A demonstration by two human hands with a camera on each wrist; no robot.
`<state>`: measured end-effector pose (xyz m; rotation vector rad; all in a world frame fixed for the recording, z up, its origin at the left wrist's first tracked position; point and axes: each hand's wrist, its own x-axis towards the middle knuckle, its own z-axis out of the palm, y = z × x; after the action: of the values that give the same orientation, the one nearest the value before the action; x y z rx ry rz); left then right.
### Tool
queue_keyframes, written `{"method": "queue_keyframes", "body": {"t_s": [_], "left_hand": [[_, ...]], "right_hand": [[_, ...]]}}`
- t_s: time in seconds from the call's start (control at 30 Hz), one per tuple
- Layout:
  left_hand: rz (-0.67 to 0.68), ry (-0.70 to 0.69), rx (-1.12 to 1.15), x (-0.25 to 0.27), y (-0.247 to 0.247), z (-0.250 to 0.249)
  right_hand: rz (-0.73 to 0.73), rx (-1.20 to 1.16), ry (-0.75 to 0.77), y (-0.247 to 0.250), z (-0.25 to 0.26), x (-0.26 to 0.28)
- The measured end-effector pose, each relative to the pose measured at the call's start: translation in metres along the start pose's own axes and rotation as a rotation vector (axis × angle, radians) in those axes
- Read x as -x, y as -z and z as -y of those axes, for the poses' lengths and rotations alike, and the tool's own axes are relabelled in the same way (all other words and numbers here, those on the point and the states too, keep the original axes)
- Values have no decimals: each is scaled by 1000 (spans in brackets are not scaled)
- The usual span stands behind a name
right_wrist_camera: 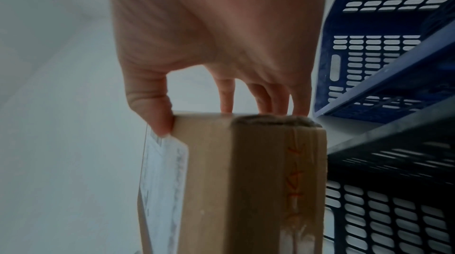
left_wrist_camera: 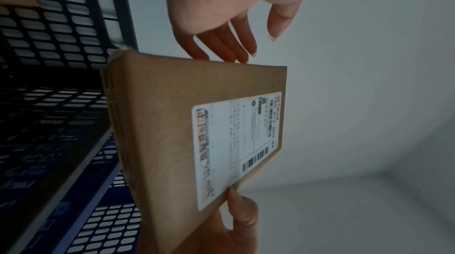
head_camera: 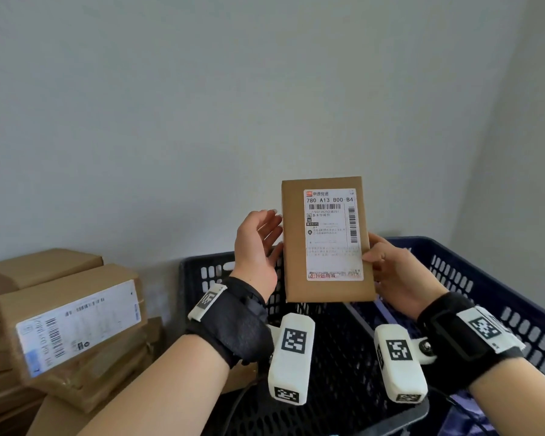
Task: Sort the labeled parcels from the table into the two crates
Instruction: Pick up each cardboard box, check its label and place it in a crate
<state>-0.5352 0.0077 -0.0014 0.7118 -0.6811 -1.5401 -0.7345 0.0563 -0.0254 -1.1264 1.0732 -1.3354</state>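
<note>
A flat brown parcel (head_camera: 326, 291) with a white shipping label (head_camera: 331, 234) is held upright above the two crates, label facing me. My right hand (head_camera: 390, 272) pinches its right edge, thumb on the label and fingers behind; the right wrist view shows the same hold on the parcel (right_wrist_camera: 209, 180). My left hand (head_camera: 258, 243) is open beside the left edge, and in the left wrist view its straight fingertips (left_wrist_camera: 246, 52) touch the edge of the parcel (left_wrist_camera: 160, 122). A black crate (head_camera: 202, 272) stands below left, with a blue crate (head_camera: 485, 278) to its right.
A stack of brown labeled parcels (head_camera: 70, 325) lies at the left, beside the black crate. A plain grey wall (head_camera: 265, 89) rises behind the crates, with a corner at the far right.
</note>
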Motion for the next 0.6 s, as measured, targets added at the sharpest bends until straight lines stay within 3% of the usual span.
{"method": "queue_keyframes", "body": {"t_s": [0.37, 0.6], "left_hand": [[22, 50, -23, -15, -52, 60], [95, 144, -139, -31, -102, 112]], "right_hand": [[-63, 89, 16, 81, 0, 2], [-313, 49, -63, 153, 8, -11]]}}
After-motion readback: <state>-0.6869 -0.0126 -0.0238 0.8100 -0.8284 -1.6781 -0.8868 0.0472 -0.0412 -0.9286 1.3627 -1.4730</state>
